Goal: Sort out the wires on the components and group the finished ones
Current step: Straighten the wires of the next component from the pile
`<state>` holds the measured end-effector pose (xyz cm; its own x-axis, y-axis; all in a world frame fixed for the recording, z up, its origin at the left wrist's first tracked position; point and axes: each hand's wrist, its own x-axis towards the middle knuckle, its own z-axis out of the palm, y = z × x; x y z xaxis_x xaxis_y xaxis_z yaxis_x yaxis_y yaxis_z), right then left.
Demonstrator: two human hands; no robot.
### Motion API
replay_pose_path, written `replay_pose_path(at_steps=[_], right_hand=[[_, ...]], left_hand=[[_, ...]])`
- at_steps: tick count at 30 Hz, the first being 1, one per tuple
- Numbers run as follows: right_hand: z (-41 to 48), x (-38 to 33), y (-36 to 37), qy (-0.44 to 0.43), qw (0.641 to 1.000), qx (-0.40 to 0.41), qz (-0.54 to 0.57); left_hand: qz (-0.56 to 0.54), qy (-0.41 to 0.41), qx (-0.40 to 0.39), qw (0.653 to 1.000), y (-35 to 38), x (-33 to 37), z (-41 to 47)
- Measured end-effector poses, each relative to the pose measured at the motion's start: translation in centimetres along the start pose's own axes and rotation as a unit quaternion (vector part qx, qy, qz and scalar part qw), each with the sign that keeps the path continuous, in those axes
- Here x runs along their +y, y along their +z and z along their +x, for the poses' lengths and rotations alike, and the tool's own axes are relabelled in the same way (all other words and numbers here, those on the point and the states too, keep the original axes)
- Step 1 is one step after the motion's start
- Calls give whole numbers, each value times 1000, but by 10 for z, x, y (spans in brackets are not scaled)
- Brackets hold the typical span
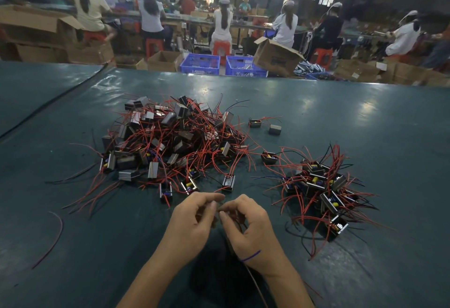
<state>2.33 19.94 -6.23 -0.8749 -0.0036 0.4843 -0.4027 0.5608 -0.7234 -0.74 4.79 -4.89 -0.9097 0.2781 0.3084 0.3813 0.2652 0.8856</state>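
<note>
A big tangled heap of small black components with red and black wires (170, 142) lies on the green table (365, 117), ahead and left of my hands. A smaller group of the same components (321, 186) lies to the right. My left hand (194, 217) and my right hand (246, 222) meet at the near middle, fingertips together, pinching thin wires (239, 257) that trail down toward me. A component between my hands is mostly hidden by the fingers. A blue wire crosses my right wrist.
Loose components (254, 122) lie behind the heap, and one (229, 182) sits just beyond my fingers. A single red wire (54, 239) lies at the near left. Beyond the table's far edge stand blue crates (199, 64), cardboard boxes and seated workers.
</note>
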Motion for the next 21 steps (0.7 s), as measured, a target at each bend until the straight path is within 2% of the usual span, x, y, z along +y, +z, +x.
replay_pose_path(at_steps=[3,6,10,13,18,21], right_hand=[[0,-1,1,3,1000,6,-4],[0,-1,0,13,1000,2,-1],[0,-2,-1,17,1000,-3,-7],[0,-4,-3,12,1000,-5,-10],[-2,-6,-2,-17,999,-21,-45],[-2,-5,-3,-19,998,-26,-50]], left_hand=[[106,130,-32,985,-7,-4,-2],[116,175,-38,977,-17,-7,0],[122,189,-28,974,-22,-5,0],[105,158,-5,982,-18,-2,0],[31,-7,21,999,-12,-2,1],[12,-17,14,1000,-10,-1,1]])
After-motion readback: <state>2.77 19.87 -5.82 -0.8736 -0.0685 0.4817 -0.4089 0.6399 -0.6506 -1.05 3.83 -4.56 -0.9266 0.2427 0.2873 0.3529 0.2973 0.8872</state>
